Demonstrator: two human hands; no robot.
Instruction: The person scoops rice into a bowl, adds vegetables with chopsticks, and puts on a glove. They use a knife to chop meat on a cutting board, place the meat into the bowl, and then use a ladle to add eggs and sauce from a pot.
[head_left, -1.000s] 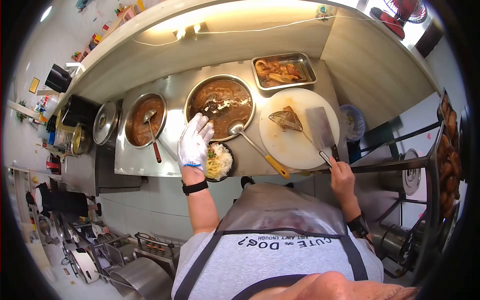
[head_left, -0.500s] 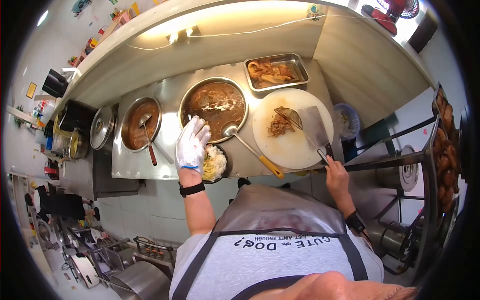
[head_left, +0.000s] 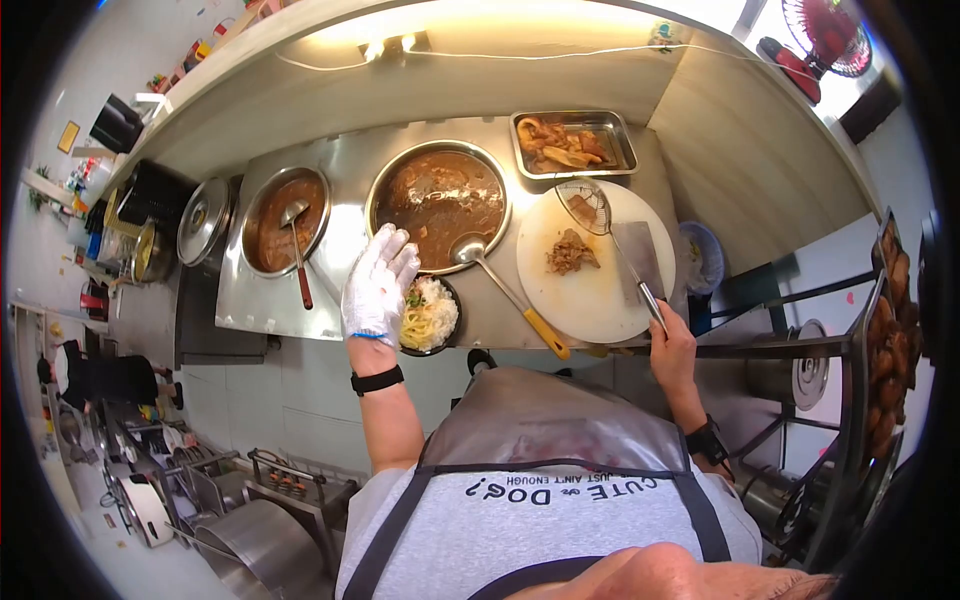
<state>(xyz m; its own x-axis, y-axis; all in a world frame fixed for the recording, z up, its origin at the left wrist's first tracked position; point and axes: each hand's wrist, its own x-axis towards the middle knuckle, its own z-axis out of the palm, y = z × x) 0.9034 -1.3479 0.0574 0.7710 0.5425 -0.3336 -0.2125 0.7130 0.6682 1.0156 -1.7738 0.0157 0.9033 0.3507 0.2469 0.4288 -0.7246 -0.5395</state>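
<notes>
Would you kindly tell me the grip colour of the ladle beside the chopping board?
The grip is yellow; head view.

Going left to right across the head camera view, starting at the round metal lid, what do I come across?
Round metal lid, smaller sauce pan, gloved left hand, white rice, chopped food, bare right hand, browned food at the far right.

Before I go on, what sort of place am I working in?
Most likely a small eatery's kitchen: a big batch of saucy brown food stands on a steel counter, near a single rice meal and a round cutting board.
</notes>
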